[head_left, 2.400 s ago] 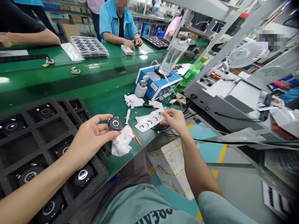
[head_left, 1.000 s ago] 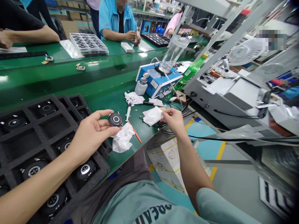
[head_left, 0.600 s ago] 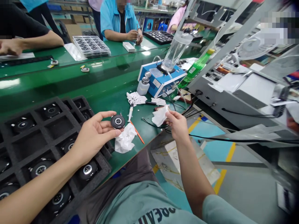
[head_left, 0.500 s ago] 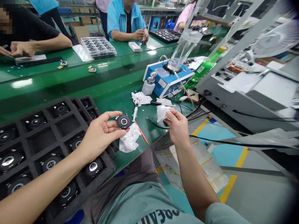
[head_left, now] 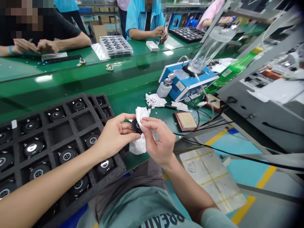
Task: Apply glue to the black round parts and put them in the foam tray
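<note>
- The left grip [head_left: 135, 128] is closed, fingers and thumb pinching a round black watch body [head_left: 135, 126] by its edge, held tilted up off the surface [head_left: 123, 103].
- The right grip [head_left: 143, 123] is clamped on a white wipe [head_left: 142, 113], bringing it against the watch body and covering part of its ringed side.
- Just below both grips, a crumpled white tissue [head_left: 137, 147] lies on the surface, partly hidden by the hands.
- To the left of the left grip sits a black foam tray [head_left: 58, 131], many of its compartments holding similar watch bodies; the left forearm reaches over it.
- Right of the right grip there's a tan pad [head_left: 186, 121] on a reddish-brown base.
- Beyond the grips I can see a speckled white tissue [head_left: 155, 100], a black pen [head_left: 170, 107], a pump bottle [head_left: 164, 90] and a blue machine [head_left: 177, 90].
- Farther off, across from the grips, a person in blue [head_left: 135, 19] works with both hands.
</note>
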Motion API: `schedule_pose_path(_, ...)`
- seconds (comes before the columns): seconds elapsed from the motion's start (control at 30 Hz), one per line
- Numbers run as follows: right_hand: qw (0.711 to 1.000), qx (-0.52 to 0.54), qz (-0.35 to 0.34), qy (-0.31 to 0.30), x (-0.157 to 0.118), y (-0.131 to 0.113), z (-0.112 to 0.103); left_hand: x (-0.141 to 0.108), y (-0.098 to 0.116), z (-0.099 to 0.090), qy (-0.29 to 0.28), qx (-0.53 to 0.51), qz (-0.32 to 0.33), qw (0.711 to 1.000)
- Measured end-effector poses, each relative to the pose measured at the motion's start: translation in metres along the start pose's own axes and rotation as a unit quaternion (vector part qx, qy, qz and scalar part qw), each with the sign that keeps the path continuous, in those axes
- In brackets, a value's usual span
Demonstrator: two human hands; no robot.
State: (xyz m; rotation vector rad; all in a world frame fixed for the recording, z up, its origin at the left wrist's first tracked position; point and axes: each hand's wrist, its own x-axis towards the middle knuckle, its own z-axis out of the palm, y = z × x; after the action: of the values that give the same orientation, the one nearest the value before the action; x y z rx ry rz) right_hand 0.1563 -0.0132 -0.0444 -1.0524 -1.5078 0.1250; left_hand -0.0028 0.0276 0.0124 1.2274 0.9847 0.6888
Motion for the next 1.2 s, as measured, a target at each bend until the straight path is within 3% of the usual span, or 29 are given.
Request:
schedule_pose_path(0.23,0.994,0.015,-0.069,-0.084,0.002,0.014,-0.007,0.005,-0.010,-0.001,-0.024,-0.013,-0.008,1.000)
schedule_pose_path(0.4,0.991,0.058,-0.081,-0.086,-0.010,0.030,-0.020,0.008,-0.006,-0.002,-0.023,-0.034,-0.042,0.998)
schedule_pose_path(0.47,0.994,0.064,-0.028,-0.082,-0.016,0.039,-0.030,0.008,-0.004,-0.003,-0.019,-0.047,-0.045,0.998)
schedule_pose_path(0.57,0.985,0.083,0.150,-0.027,-0.017,0.057,-0.055,0.008,-0.003,-0.005,0.007,-0.083,-0.015,0.996)
schedule_pose_path(0.63,0.956,0.104,0.271,0.035,-0.010,0.072,-0.077,0.009,-0.003,-0.005,0.028,-0.105,0.013,0.994)
schedule_pose_path(0.73,0.914,0.144,0.377,0.046,0.009,0.101,-0.109,0.009,-0.003,-0.004,0.064,-0.127,0.046,0.989)
schedule_pose_path(0.87,0.904,0.052,0.420,0.064,0.024,0.138,-0.138,0.008,0.001,-0.003,0.104,-0.133,0.068,0.983)
schedule_pose_path(1.0,0.912,-0.006,0.392,0.122,0.020,0.141,-0.144,0.008,0.004,-0.002,0.117,-0.139,0.083,0.980)
schedule_pose_path(1.1,0.894,0.140,0.418,0.079,0.015,0.123,-0.137,0.009,0.004,-0.002,0.136,-0.144,0.101,0.975)
schedule_pose_path(1.2,0.822,0.324,0.468,0.013,0.016,0.104,-0.122,0.009,0.003,-0.001,0.158,-0.153,0.110,0.969)
